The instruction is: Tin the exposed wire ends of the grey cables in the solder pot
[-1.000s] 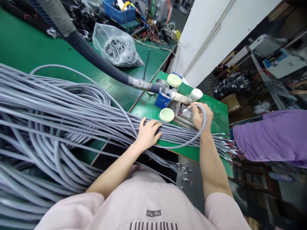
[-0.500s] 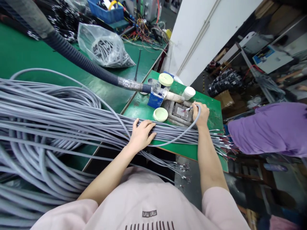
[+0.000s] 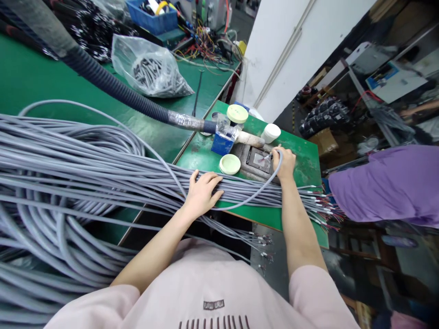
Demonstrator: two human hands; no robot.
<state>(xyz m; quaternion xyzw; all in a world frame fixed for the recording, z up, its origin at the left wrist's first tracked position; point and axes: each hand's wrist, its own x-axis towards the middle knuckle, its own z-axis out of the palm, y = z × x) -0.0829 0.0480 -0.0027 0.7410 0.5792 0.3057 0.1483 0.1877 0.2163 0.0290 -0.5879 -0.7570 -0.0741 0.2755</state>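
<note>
Slightly left of where it sat in the earlier frame, the looped grey cable has its wire end above the far-right grey block, pinched by the right hand. With the left hand spread on the cable bundle, springiness in the loop could twist the tip, or snagging could tug it toward the pale tub.

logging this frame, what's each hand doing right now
Left hand: open, resting on the cable bundle.
Right hand: closed, holding a single grey cable near its end.
</note>
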